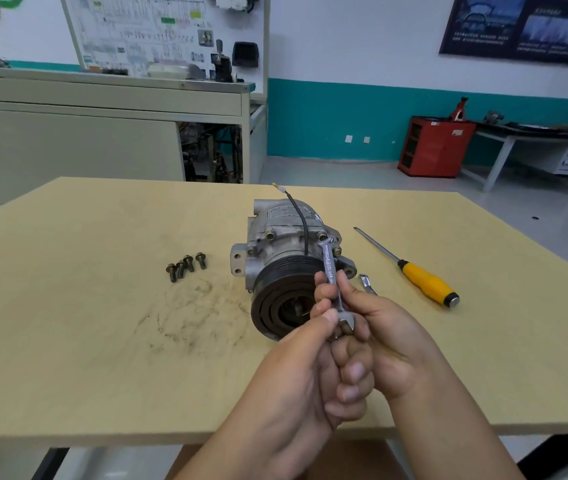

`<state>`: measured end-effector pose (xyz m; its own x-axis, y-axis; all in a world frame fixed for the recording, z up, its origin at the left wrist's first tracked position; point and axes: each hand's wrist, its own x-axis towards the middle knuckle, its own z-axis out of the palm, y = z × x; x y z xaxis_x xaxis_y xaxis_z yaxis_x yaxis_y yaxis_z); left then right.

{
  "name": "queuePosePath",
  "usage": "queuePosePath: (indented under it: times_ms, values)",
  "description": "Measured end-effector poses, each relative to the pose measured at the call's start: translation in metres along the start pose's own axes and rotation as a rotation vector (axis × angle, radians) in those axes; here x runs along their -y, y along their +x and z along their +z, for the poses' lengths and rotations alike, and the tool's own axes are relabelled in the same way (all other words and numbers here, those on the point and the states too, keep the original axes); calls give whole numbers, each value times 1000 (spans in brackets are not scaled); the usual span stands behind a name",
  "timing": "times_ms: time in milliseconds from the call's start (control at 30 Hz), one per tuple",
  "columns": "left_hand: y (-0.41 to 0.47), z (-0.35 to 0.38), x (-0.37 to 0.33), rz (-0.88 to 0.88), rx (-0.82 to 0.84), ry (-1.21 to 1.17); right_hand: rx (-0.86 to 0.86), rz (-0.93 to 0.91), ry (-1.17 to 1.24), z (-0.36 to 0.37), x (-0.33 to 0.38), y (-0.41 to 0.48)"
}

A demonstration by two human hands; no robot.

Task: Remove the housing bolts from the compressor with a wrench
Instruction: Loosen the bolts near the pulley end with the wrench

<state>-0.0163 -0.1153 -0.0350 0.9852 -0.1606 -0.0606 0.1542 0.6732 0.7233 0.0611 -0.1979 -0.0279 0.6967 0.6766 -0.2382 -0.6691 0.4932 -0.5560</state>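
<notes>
Wrench (329, 268) slants up from left hand (296, 368), right hand (390, 334) grip to compressor (275, 244).

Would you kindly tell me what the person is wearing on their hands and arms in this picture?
Nothing is worn that the view shows. The left hand and the right hand have no gloves, and no ring, watch or wristband is visible. The left forearm and the right forearm are bare as well, with no sleeve reaching into the picture. The fingernails that show look short and unpainted.
</notes>
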Motion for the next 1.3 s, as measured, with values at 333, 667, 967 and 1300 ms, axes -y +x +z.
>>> queuePosePath:
  times_ms: [333, 667, 967, 1300]
  values:
    - [-2, 1, 13, -109, -6, -200, -78, -13, -108, -9, 2, 3]
    - [8, 4, 16, -33, -151, 101, -290, -173, -483, -9, 11, -1]
    - [14, 2, 15, 27, -253, 152, -321, -308, -641, -9, 17, 0]
    - [16, 10, 9, -26, -212, 29, -245, -150, -493, -9, 21, -4]
